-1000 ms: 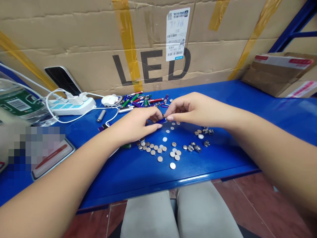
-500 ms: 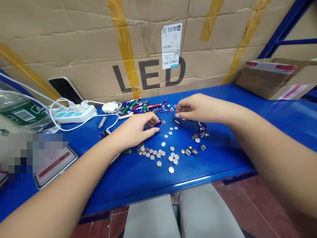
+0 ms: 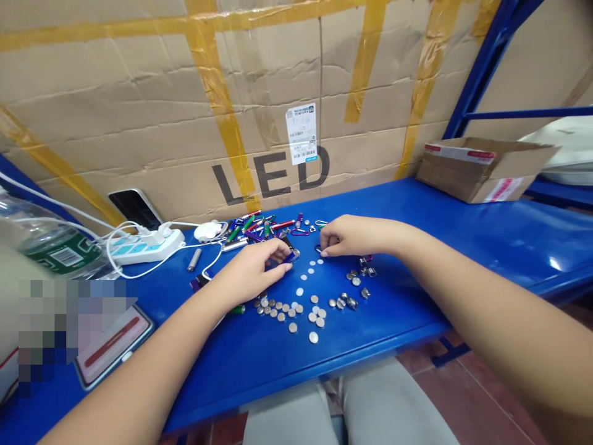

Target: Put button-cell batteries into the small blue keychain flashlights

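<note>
My left hand point(image 3: 259, 272) is closed around a small blue metal piece point(image 3: 291, 257), mostly hidden by the fingers. A round silver cell point(image 3: 297, 253) shows just past its fingertips. My right hand point(image 3: 345, 237) is pinched at a blue carabiner point(image 3: 318, 249), with its fingertips on the clip and part of it covered. Below the hands, small white discs point(image 3: 303, 277) run in a loose line. Several button cells point(image 3: 292, 327) lie nearer the front edge. To their right sit several small silver metal caps point(image 3: 352, 303).
Behind the hands is a pile of coloured metal tubes point(image 3: 250, 227) and carabiners. A white power strip point(image 3: 151, 247) with cables, a plastic bottle point(image 3: 60, 250) and a phone point(image 3: 115, 346) are at left. An open cardboard box point(image 3: 467, 170) stands back right on the blue table point(image 3: 393, 334).
The camera has tilted up, so the table appears lower. My right hand has come down onto the blue carabiner and its fingers have closed on it. My left hand keeps its hold.
</note>
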`<state>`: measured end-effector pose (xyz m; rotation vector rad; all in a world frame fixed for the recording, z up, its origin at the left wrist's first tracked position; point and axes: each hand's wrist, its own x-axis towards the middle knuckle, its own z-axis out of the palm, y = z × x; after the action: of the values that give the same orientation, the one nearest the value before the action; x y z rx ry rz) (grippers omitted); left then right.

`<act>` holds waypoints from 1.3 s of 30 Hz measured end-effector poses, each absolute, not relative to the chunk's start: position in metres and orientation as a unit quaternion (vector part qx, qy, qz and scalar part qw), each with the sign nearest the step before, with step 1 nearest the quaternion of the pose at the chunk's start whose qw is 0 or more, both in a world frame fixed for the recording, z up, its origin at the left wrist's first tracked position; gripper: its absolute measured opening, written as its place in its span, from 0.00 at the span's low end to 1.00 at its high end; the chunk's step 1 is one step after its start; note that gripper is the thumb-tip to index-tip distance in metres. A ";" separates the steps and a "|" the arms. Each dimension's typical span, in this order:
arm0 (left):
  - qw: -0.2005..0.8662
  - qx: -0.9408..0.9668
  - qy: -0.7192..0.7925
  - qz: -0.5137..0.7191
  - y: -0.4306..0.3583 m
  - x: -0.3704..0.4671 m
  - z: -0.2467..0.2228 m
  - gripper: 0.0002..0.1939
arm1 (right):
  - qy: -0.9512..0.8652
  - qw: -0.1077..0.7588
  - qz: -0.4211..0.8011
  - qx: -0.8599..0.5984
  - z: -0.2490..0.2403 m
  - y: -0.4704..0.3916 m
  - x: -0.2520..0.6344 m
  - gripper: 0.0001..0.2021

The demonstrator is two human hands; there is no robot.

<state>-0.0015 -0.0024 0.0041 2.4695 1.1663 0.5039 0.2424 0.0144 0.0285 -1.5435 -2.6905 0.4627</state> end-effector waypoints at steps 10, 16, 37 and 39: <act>0.178 0.877 0.411 0.174 -0.002 -0.001 0.004 0.08 | -0.868 0.017 0.185 -0.460 0.028 0.015 0.243 0.16; 0.165 0.882 0.408 0.167 -0.001 -0.002 0.004 0.09 | -0.861 -0.064 0.248 -0.439 0.039 0.014 0.257 0.18; 0.156 0.889 0.402 0.152 -0.001 -0.002 0.004 0.10 | -0.837 -0.141 0.292 -0.441 0.048 0.007 0.268 0.18; 0.155 0.890 0.402 0.151 -0.001 -0.002 0.005 0.11 | -0.835 -0.148 0.291 -0.443 0.047 0.006 0.267 0.17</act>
<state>-0.0016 -0.0007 0.0045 2.5503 1.1512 0.4318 0.2673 0.0061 0.0467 -1.5394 -2.9044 1.0111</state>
